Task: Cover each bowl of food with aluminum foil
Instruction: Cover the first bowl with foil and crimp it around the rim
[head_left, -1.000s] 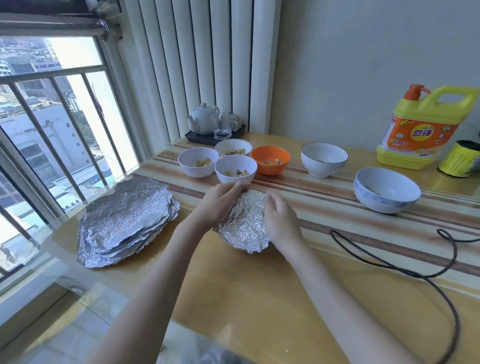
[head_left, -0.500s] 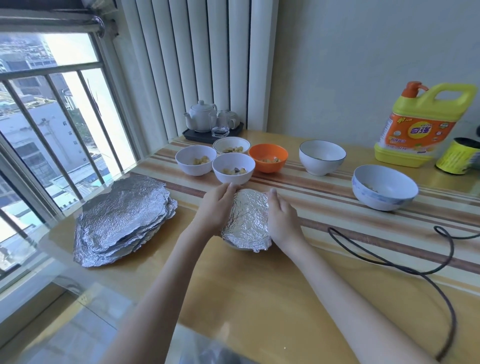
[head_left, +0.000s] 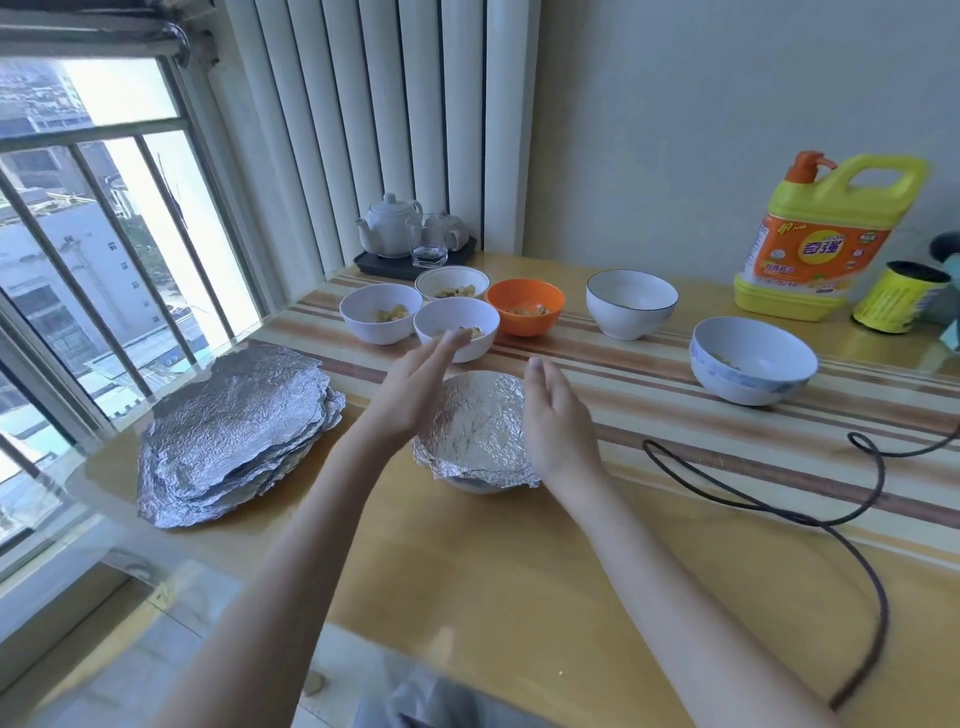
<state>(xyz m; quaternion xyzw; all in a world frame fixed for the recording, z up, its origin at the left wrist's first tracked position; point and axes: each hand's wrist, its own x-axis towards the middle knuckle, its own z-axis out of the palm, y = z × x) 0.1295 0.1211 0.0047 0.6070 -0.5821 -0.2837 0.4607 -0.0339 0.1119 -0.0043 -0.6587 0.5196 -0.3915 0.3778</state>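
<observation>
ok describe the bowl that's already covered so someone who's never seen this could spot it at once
On the yellow wooden table with the striped runner, look at the near edge of the runner, in front of the cluster of four small bowls with food. The foil-wrapped bowl sits there between the person's left hand and right hand. It alone has crinkled silver foil over its top; every other bowl is open.

Foil-covered bowl (head_left: 475, 434) mid-table (head_left: 519, 597), foil crimped over rim. L hand (head_left: 410, 389) & R hand (head_left: 553, 415) flank it, fingers straight, contact unclear. Foil stack (head_left: 234, 431) near left edge. Six uncovered bowls toward back edge; orange bowl (head_left: 524, 306) among them. Detergent jug (head_left: 826, 234) back right corner. Black cable (head_left: 831, 519) right side.
</observation>
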